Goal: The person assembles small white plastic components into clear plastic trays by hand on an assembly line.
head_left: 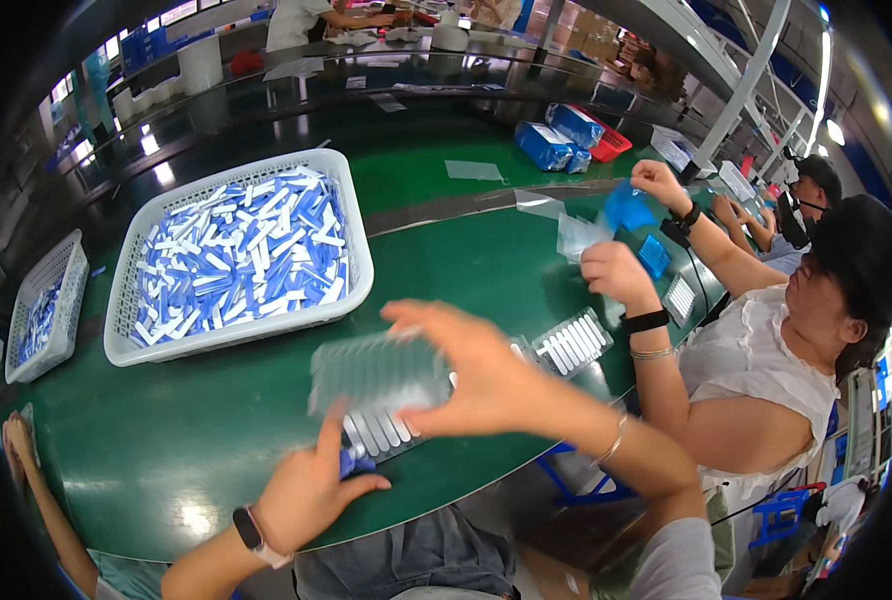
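My right hand (pixel 476 375) spans a clear ribbed plastic tray (pixel 366 370), gripping its right side, and the tray is blurred by motion. Under its near edge, a second tray holds a row of white sticks (pixel 378 432) on the table. My left hand (pixel 306 495) is at that lower tray's left end, with index finger and thumb around a few small blue pieces (pixel 354 462). Their full shape is hidden by the hand. Farther left stands a white plastic basket (pixel 241 345) heaped with blue-and-white sticks (pixel 246 245).
Another filled tray (pixel 574 342) lies right of my right hand. A co-worker's hands (pixel 621 270) handle blue and clear film there. Blue packs (pixel 546 145) and a red basket (pixel 611 145) stand at the back. A smaller basket (pixel 66 310) and another person's hands (pixel 18 440) are far left.
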`<state>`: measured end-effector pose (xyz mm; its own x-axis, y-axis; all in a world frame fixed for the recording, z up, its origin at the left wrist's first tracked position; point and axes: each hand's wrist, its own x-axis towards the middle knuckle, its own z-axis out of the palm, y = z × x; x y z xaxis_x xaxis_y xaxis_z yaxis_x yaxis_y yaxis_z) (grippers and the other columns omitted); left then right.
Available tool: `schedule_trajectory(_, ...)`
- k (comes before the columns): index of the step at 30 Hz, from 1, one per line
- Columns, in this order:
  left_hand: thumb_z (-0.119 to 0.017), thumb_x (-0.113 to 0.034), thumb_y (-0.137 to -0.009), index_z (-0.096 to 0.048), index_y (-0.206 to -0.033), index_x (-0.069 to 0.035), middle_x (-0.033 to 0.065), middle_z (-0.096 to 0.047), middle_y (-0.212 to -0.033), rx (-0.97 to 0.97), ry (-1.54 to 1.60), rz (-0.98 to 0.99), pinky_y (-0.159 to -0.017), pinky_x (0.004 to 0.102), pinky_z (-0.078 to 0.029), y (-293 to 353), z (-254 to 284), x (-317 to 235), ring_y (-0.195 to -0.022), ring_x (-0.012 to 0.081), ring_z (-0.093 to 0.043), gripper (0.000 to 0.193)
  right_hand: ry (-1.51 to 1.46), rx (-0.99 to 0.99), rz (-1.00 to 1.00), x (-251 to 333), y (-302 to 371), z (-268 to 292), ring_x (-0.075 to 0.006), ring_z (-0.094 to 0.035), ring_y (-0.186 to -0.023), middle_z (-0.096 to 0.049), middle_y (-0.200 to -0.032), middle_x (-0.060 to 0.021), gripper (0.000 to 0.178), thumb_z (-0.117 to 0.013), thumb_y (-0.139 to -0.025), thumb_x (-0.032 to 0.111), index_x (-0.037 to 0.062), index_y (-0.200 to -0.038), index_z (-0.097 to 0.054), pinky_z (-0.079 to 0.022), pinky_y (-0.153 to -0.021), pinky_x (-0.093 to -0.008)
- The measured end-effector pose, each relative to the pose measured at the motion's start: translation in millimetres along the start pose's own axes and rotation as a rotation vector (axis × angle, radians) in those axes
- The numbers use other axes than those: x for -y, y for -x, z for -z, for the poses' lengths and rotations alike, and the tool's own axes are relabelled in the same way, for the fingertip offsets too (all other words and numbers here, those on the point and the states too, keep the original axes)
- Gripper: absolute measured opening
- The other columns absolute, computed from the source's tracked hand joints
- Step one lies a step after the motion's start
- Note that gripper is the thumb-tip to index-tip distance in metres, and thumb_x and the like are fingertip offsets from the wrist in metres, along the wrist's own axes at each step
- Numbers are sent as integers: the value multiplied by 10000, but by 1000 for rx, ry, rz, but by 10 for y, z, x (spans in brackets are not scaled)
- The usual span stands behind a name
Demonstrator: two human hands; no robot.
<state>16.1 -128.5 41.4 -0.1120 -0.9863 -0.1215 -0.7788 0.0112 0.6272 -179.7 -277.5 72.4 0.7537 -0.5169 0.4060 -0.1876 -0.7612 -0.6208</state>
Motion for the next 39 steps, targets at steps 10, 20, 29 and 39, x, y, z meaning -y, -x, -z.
schedule_trajectory(10, -506, -194, -962, -512, -1000, -68, -46, -439, -643, -29, 1434, 596, -442, 179, -260, 1163, 121, 70, -498, 33, -337, 132, 29, 274, 43, 397, -16, -1132, -313, -376, -1279, -510, -1251, -118, 746, -719, -694, 328, 48, -1321, -427, -45, -1023, -683)
schedule_trajectory(20, -570, -186, -940, -584, -1008, -14, 22, -656, -799, -245, 1238, 427, -446, 167, -344, 1083, -22, 238, -517, 6, -428, 186, 1, 162, -83, 826, 328, -906, -264, -409, -1224, -564, -1167, -49, 408, -736, -745, 264, 97, -1106, -645, -240, -993, -547)
schedule_trajectory(29, -574, -154, -934, -569, -1046, -4, -1, -691, -828, -197, 1188, 300, -615, 178, -398, 1017, -139, 160, -666, 6, -483, 187, -538, 47, -408, 974, 527, -1122, -123, -593, -776, -671, -947, -61, 198, -692, -798, 28, 38, -996, -689, -433, -648, -232)
schedule_trajectory(39, -562, -170, -942, -542, -996, -18, 30, -682, -825, 153, 1614, 369, -461, 171, -310, 993, -8, 293, -523, 2, -380, 162, -630, 291, -209, 814, 342, -975, -140, -614, -753, -673, -973, -88, 179, -710, -774, 16, 8, -952, -694, -469, -625, -243)
